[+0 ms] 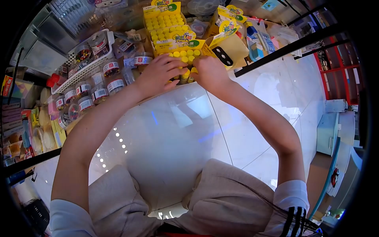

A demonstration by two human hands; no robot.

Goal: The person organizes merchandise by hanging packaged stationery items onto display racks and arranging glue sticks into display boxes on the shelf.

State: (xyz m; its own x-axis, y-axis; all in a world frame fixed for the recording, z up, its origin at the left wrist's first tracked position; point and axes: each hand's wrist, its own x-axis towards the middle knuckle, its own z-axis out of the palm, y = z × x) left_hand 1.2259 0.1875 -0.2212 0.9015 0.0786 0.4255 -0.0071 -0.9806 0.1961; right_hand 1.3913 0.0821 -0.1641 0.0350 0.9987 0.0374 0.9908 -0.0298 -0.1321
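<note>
On the left side of the shelf there is a white basket point(85, 72) with packed small things, and in front of it stand several clear jars point(115, 85) with printed labels. Next comes the left hand point(160, 74); its fingers are spread and reach over the left front part of an open yellow box point(181, 46), near the shelf's front edge. In this box the yellow glue sticks point(185, 53) stand close together in rows, and some show also at the front, between the two hands. I cannot tell if the left fingers grip any stick. Behind, another similar box point(162, 10) stands open. The right hand point(211, 72) is at the box's right front corner, with fingers curled narrow beside a stick; whether it holds this is hidden. Further right is an opened carton point(238, 50), and at far right, a red rack point(340, 70).
</note>
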